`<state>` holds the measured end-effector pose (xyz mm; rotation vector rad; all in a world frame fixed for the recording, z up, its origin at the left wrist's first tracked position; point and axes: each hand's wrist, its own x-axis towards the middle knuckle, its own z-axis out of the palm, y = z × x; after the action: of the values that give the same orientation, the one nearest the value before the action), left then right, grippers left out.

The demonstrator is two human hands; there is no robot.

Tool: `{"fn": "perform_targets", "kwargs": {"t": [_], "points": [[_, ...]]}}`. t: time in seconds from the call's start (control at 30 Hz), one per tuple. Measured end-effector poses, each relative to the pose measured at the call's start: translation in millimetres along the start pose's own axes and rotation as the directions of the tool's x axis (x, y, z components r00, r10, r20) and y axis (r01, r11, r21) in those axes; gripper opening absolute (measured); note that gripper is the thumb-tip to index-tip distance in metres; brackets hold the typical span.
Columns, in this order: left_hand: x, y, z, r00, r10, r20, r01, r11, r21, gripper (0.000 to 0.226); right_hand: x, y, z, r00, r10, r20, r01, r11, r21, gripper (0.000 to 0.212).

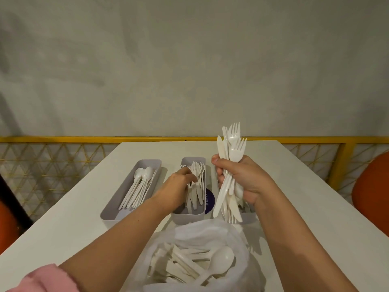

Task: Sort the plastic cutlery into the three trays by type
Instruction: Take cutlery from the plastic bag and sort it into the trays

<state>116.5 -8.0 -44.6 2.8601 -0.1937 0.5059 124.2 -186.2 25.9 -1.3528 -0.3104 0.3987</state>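
Note:
Three grey trays stand side by side on a white table. The left tray (126, 192) holds white spoons (139, 186). In the middle tray (187, 217) lie white forks (197, 182); my left hand (179, 186) reaches into it and its curled fingers hold a fork there. My right hand (242, 180) grips an upright bundle of mixed cutlery (230, 157), forks, knives and a spoon, above the right tray (249, 217), which is mostly hidden behind it. A clear plastic bag (202, 256) of unsorted white cutlery sits at the table's near edge.
The white table (84, 218) ends at a yellow mesh railing (63, 152) in front of a grey wall. An orange chair (372, 184) stands at the right, another orange shape at the lower left. A dark blue round sticker (209, 200) lies between the middle and right trays.

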Motion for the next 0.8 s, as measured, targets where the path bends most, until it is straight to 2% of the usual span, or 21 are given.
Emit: {"fn": "perform_targets", "kwargs": {"t": [0.1,0.2,0.3,0.4,0.43,0.57,0.67,0.8], "points": [[-1.7,16.6,-16.3,0.987,-0.053,-0.153,0.033,0.991,-0.128,0.031,0.6,1.1,0.0,1.000,-0.004,-0.010,0.004,1.000,0.007,0.010],[-6.1,40.0,-35.6,0.966,-0.124,-0.229,0.031,0.927,-0.373,0.020,1.4,2.1,-0.8,1.000,-0.009,-0.014,0.009,1.000,0.012,0.009],[-13.5,58.9,-45.4,0.982,-0.137,-0.127,0.057,0.867,-0.495,0.021,1.1,2.5,-0.8,1.000,-0.020,-0.016,0.020,1.000,-0.002,0.009],[-17.2,68.3,-44.6,0.992,-0.127,0.020,0.109,0.748,-0.655,0.034,2.0,3.2,-0.9,0.999,-0.031,-0.043,0.033,0.999,0.042,0.012],[-18.1,70.3,-44.3,0.990,-0.129,0.060,0.135,0.728,-0.672,0.037,2.8,3.6,-1.5,0.998,-0.033,-0.058,0.036,0.998,0.056,0.013],[-23.9,77.7,-45.3,0.977,-0.035,0.212,0.163,0.763,-0.626,0.038,8.9,7.5,-6.5,0.992,-0.046,-0.114,0.056,0.994,0.089,0.012],[-26.5,77.7,-48.6,0.961,-0.033,0.276,0.219,0.702,-0.678,0.034,12.1,10.7,-10.1,0.989,-0.045,-0.143,0.054,0.997,0.062,0.008],[-28.0,68.7,-53.8,0.946,-0.062,0.319,0.281,0.649,-0.707,0.028,12.7,7.9,-16.6,0.981,-0.050,-0.186,0.054,0.998,0.015,0.024]]}}
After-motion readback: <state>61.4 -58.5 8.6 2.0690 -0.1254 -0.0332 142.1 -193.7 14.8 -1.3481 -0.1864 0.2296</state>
